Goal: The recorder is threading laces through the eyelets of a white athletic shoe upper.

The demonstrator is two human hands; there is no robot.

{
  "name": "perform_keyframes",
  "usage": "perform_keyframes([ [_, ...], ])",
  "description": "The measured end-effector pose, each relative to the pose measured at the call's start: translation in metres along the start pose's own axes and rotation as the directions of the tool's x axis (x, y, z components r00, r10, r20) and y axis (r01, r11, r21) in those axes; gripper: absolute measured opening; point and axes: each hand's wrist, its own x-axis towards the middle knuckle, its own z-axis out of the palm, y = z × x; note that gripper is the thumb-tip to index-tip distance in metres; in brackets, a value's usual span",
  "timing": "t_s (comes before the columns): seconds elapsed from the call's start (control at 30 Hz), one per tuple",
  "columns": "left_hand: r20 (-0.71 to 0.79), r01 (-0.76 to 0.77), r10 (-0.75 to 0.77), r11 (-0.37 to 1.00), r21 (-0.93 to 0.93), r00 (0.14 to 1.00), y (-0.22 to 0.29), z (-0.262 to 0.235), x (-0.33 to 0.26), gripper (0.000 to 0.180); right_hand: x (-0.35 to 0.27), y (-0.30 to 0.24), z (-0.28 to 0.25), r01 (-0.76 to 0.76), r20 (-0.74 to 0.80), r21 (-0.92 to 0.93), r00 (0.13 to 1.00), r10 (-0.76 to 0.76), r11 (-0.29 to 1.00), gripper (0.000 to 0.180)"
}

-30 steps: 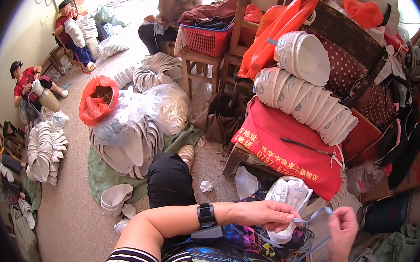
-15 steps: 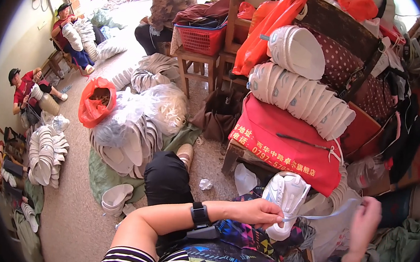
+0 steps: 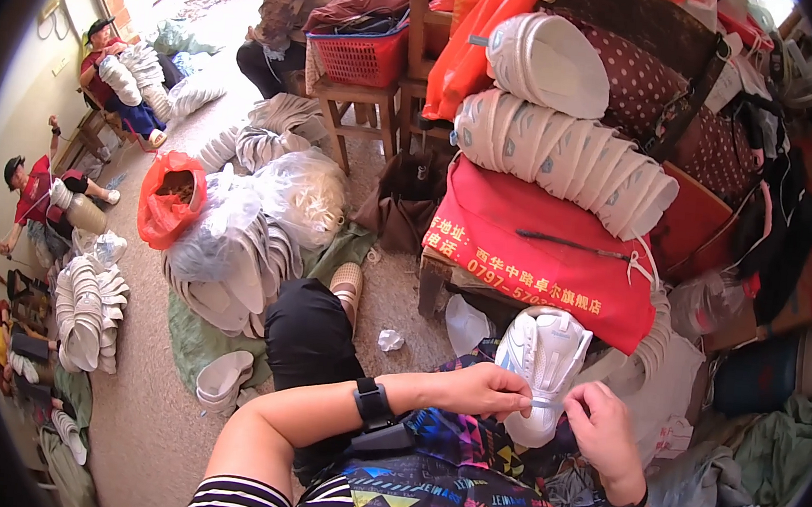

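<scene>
A white sneaker [image 3: 544, 348] with pale blue side markings rests in front of me, toe toward my body. Across its lower front runs a short stretch of light blue-grey shoelace [image 3: 545, 404]. My left hand [image 3: 489, 391] pinches the lace at the shoe's left side, fingers closed. On the other side my right hand [image 3: 601, 425] is also closed, its fingertips pinched at the lace's right end. The shoe's tip lies low between both hands, above my patterned apron [image 3: 463, 481].
A red cloth-covered bench [image 3: 542, 246] holding a row of stacked white shoe uppers [image 3: 569, 162] stands just beyond the shoe. Bagged uppers [image 3: 232, 258] lie on the floor at left, near a red plastic bag [image 3: 172, 196]. Other people sit working farther off.
My right hand has come back left from far out, and the long stretched lace is now short between my hands. The left hand has shifted slightly left and up.
</scene>
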Motion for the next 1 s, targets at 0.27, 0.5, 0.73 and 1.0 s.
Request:
perform_keyframes([
  [0.27, -0.043, 0.008, -0.005, 0.998, 0.070, 0.999, 0.007, 0.007, 0.003, 0.033, 0.008, -0.008, 0.020, -0.170, 0.186, 0.668, 0.981, 0.058, 0.724, 0.026],
  [0.5, -0.025, 0.056, -0.056, 0.998, -0.026, 0.998, 0.002, 0.008, 0.008, 0.034, 0.002, -0.001, 0.025, -0.090, 0.063, 0.545, 0.996, 0.066, 0.834, 0.015],
  [0.73, -0.268, 0.005, -0.020, 0.999, -0.054, 0.963, -0.003, 0.013, 0.010, 0.034, 0.010, 0.030, 0.029, 0.008, -0.238, 0.285, 0.969, 0.062, 0.958, 0.009],
  [1.0, -0.184, 0.053, -0.073, 0.993, -0.108, 0.980, 0.002, 0.012, 0.000, 0.043, 0.015, 0.044, 0.043, -0.059, -0.224, 0.433, 0.959, 0.171, 0.900, 0.011],
])
